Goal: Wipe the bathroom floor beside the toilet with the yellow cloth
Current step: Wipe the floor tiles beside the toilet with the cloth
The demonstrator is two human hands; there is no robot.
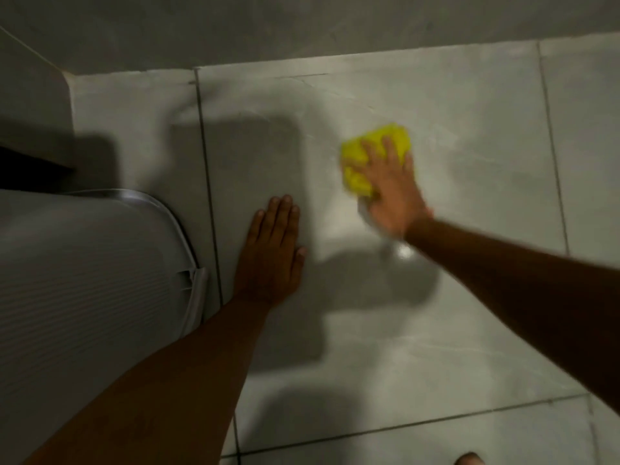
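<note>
The right hand lies flat, fingers spread, pressing a crumpled, soft yellow cloth onto the floor, which is large glossy pale grey tiles with thin dark grout lines. The left hand rests open, palm down on the tile, holding nothing, just beside the toilet, whose smooth white lid has rounded corners. No writing is legible.

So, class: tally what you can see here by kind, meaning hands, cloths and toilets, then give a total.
Hands: 2, left hand and right hand
Cloths: 1, yellow cloth
Toilets: 1, toilet
Total: 4
</note>
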